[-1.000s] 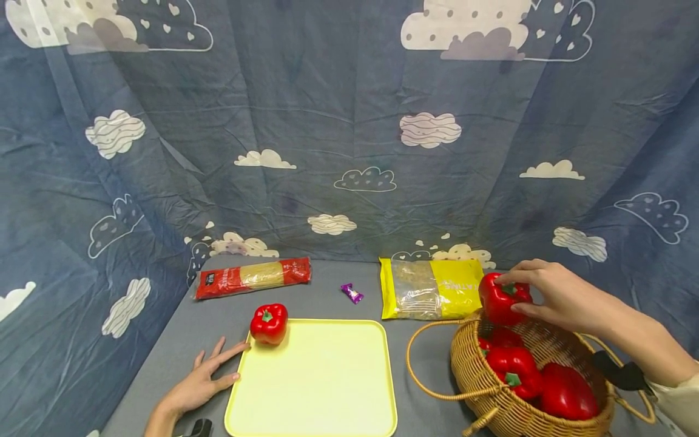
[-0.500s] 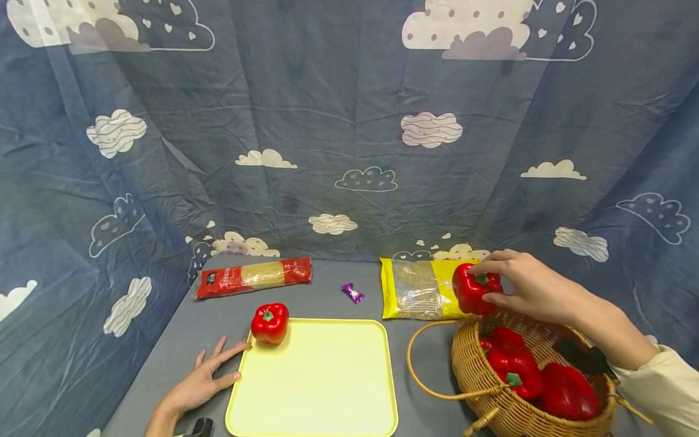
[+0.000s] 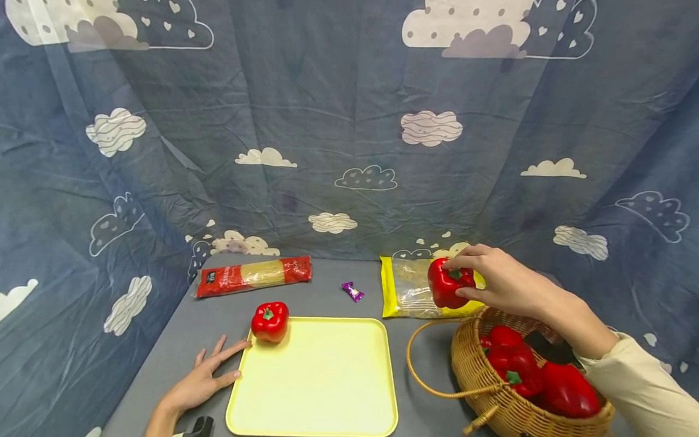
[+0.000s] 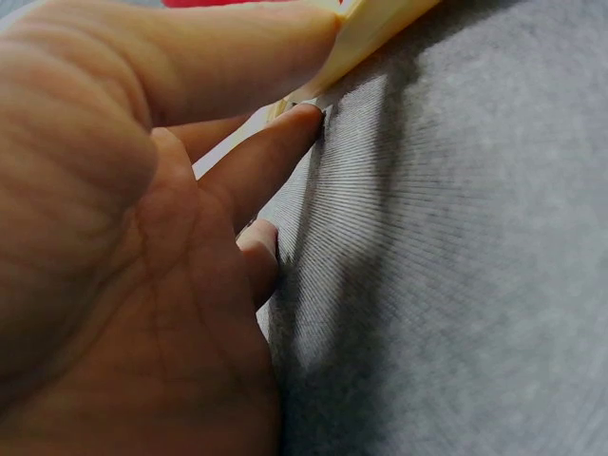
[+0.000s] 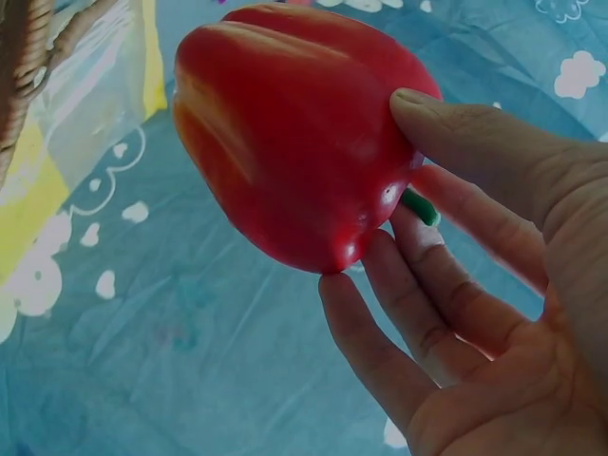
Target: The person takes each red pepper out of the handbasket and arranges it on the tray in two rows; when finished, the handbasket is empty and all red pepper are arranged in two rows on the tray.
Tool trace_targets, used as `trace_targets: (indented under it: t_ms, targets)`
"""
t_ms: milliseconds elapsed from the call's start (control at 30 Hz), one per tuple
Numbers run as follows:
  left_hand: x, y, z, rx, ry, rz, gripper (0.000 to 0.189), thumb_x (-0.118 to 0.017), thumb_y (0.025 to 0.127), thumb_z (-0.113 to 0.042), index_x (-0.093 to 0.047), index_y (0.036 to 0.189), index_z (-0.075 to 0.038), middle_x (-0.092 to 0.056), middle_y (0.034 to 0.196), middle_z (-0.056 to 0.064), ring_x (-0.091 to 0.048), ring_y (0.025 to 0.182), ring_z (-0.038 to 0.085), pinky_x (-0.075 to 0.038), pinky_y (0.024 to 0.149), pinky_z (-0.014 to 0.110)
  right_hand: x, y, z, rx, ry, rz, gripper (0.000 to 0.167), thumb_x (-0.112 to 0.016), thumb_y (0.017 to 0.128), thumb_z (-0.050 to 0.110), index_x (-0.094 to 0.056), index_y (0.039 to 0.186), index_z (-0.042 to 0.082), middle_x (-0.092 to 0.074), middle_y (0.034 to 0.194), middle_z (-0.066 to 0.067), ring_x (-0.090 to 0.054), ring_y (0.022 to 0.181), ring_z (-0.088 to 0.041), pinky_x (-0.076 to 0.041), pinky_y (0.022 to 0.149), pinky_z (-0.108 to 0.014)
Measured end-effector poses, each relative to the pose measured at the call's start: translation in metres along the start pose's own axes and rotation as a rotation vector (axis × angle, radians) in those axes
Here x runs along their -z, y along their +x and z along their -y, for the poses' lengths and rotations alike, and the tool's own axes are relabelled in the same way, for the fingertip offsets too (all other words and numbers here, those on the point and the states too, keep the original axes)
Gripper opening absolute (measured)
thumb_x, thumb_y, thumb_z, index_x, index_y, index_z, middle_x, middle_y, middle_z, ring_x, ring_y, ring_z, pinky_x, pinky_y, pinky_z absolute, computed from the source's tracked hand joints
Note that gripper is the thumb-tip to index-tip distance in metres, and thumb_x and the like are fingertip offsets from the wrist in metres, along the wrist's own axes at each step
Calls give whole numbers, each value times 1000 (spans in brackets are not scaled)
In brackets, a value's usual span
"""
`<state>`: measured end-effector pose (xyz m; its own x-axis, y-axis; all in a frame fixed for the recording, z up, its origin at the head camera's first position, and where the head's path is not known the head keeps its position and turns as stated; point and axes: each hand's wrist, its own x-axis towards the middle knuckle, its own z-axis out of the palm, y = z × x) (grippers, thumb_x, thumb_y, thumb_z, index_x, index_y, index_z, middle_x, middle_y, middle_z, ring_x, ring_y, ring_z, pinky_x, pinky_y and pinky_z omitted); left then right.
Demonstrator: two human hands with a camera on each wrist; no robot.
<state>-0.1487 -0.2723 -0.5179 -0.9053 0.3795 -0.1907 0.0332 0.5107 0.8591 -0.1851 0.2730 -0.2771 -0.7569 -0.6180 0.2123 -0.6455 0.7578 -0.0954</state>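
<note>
My right hand [image 3: 502,282] grips a red bell pepper [image 3: 446,284] by its stem end, thumb on one side and fingers on the other. In the head view the pepper is in the air beyond the wicker basket [image 3: 469,376], overlapping the yellow packet. The right wrist view shows its green stem [image 5: 420,206] between the fingers. My left hand [image 3: 199,382] lies with spread fingers at the left edge of the yellow tray [image 3: 317,388], fingertips touching the rim. Another red bell pepper [image 3: 270,321] sits on the tray's far left corner. Several more peppers [image 3: 568,391] lie in the basket.
A red packet of noodles [image 3: 253,276] lies at the back left of the table. A purple wrapped candy [image 3: 352,291] is behind the tray. The yellow packet [image 3: 388,288] lies at the back right. The basket's handle [image 3: 417,373] leans out toward the tray.
My right hand has lifted the bell pepper up from over the basket's far rim and moved it left, across the yellow packet. The left hand has stayed at the tray.
</note>
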Motion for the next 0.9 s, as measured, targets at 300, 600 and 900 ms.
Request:
trace_targets:
  t_ms: [300, 600, 900]
  targets:
    - [1, 0, -1, -15, 12, -8, 62, -64, 98, -27, -42, 153, -10, -27, 162, 25, 16, 149, 52, 25, 105, 75, -10, 13, 10, 17, 19, -17, 40, -89, 74, 8, -75, 112, 7, -68, 104, -7, -64, 90, -21, -60, 73, -34]
    - [0, -1, -4, -10, 23, -15, 63, -65, 97, -28, -42, 153, -10, -28, 161, 25, 16, 149, 52, 25, 106, 74, -21, 27, 21, 31, 11, -27, 40, -88, 76, 12, -75, 113, 8, -70, 103, -5, -61, 90, -21, -55, 71, -31]
    - [-1, -2, -4, -2, 9, -13, 63, -64, 98, -28, -42, 153, -10, -27, 162, 25, 16, 149, 52, 26, 106, 73, -27, 44, 34, 54, 52, -8, 38, -87, 78, 10, -74, 114, 7, -67, 102, -5, -60, 90, -20, -56, 71, -30]
